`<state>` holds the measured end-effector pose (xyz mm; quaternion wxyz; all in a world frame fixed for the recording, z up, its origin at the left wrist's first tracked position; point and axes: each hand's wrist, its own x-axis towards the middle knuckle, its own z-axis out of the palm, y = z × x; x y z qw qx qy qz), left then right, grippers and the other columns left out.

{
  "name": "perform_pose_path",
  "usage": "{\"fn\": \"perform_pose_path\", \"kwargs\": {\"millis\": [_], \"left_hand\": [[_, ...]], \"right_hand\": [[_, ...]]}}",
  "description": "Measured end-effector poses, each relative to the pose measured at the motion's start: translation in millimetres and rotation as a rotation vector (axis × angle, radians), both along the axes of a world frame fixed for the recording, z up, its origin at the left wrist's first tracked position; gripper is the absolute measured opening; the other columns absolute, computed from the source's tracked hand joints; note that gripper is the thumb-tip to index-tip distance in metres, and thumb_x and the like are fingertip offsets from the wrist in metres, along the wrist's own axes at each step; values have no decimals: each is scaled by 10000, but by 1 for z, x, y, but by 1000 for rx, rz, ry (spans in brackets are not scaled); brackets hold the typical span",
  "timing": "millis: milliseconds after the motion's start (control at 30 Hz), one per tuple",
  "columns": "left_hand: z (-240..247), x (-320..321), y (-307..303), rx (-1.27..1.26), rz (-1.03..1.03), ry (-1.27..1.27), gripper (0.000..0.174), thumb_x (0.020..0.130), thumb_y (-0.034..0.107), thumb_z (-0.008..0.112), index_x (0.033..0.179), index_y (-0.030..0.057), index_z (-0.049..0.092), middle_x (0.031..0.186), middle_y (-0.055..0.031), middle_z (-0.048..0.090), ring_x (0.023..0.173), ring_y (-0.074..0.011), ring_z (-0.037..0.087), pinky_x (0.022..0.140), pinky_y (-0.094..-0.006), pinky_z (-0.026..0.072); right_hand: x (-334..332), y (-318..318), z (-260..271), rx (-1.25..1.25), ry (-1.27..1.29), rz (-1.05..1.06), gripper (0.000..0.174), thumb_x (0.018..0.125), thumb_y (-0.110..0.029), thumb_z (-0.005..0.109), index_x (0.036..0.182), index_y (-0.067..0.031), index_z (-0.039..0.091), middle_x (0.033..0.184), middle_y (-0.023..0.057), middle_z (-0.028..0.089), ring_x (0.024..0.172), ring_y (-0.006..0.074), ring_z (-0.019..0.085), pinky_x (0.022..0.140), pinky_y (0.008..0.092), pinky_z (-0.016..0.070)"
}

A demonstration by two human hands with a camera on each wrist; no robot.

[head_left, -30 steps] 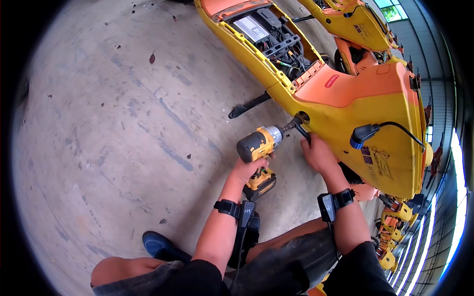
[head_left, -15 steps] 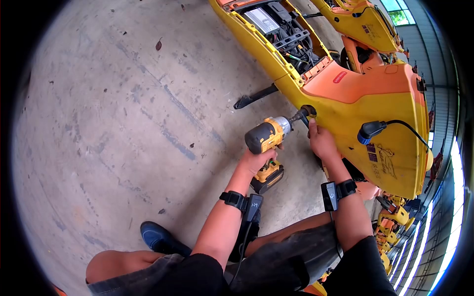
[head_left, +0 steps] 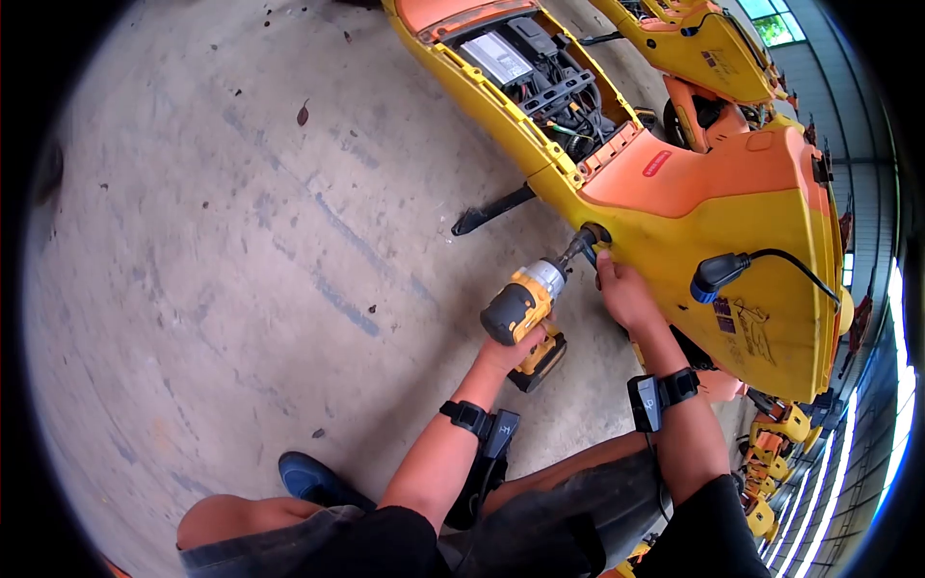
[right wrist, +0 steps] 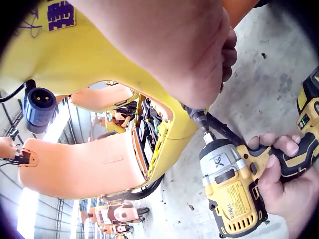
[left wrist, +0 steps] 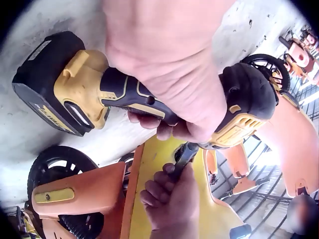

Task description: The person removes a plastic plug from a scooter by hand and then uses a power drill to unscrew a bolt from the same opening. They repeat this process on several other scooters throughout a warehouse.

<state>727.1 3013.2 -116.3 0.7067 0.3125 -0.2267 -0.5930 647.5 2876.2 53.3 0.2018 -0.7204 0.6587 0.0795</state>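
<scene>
My left hand (head_left: 511,354) grips the handle of a yellow and black cordless impact wrench (head_left: 521,306). Its silver nose (right wrist: 219,158) carries a dark socket (head_left: 580,243) that reaches a round hole in the scooter's yellow side panel (head_left: 674,250). Close beside the hole, my right hand (head_left: 628,294) curls around a short dark bar (left wrist: 185,155) that meets the socket's end. In the right wrist view the back of that hand hides most of the bar. A battery pack (left wrist: 47,82) sits at the base of the wrench.
The scooter's seat area is uncovered, showing wiring and a silver box (head_left: 495,58). A black plug (head_left: 718,275) hangs on a cable over the panel. The kickstand (head_left: 491,209) juts onto the concrete floor (head_left: 241,289). More yellow scooters (head_left: 713,58) stand behind and to the right.
The rear of the impact wrench and my left hand have swung right and closer to my body, with the socket staying at the hole. My right hand keeps its place there.
</scene>
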Motion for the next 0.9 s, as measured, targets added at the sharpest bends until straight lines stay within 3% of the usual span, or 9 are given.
{"fn": "perform_pose_path", "kwargs": {"millis": [100,167,200,267,300,367,533,700,900], "left_hand": [[1,-5,-2,12,69,-38,272,776,-22,571,1042,29,596,906,-46,627,778,-114,598,700,-258,495],[-9,-7,-7,7,115,-156,259,783,-22,583,1036,30,602,903,-44,632,782,-112,603,694,-261,500],[-17,-4,-6,6,98,-305,269,767,3,640,1032,39,625,943,-64,655,861,-169,629,765,-309,508],[-35,6,-9,-27,76,-522,317,747,50,715,1056,52,644,985,-86,683,920,-233,659,837,-358,518],[-38,9,-6,-12,35,-442,318,748,50,714,1057,47,641,978,-83,683,912,-224,660,825,-356,521],[-32,21,-5,2,4,-376,319,748,50,714,1057,42,637,971,-79,684,905,-216,660,813,-355,525],[-25,7,-1,23,-28,-66,231,788,36,652,1018,40,632,933,-49,669,884,-168,654,785,-326,527],[-1,8,3,33,-74,46,230,766,25,553,993,40,585,860,-31,592,762,-133,570,692,-280,478],[2,13,3,37,-55,126,219,746,33,555,962,32,589,827,-37,588,741,-141,576,685,-279,478]], "right_hand": [[0,0,1,9,-16,4,655,1005,-495,335,846,57,649,857,305,630,905,474,603,821,455,473],[-5,-1,0,-11,-21,54,639,1003,-527,356,781,26,585,751,170,602,734,287,556,767,379,457],[-7,-2,0,-13,-19,49,639,1003,-527,356,781,26,585,751,170,602,734,287,556,767,379,457],[-5,-1,3,-51,20,100,629,1006,-509,358,798,40,585,761,195,606,736,329,566,769,402,460],[-5,-1,3,-52,13,102,629,1006,-509,358,798,40,585,761,195,606,736,329,566,769,402,460],[-3,-2,0,-32,24,106,660,1004,-481,315,897,71,660,909,331,621,935,501,585,861,501,459],[-5,-1,-4,-25,24,112,670,1004,-486,305,895,72,658,909,333,620,933,504,582,854,505,460],[-4,-1,-3,-26,9,95,673,1005,-488,302,886,72,657,905,333,620,923,504,583,845,509,460],[-6,-1,-4,-34,-10,79,673,1003,-495,323,827,66,651,834,298,634,855,478,607,806,486,471]]}}
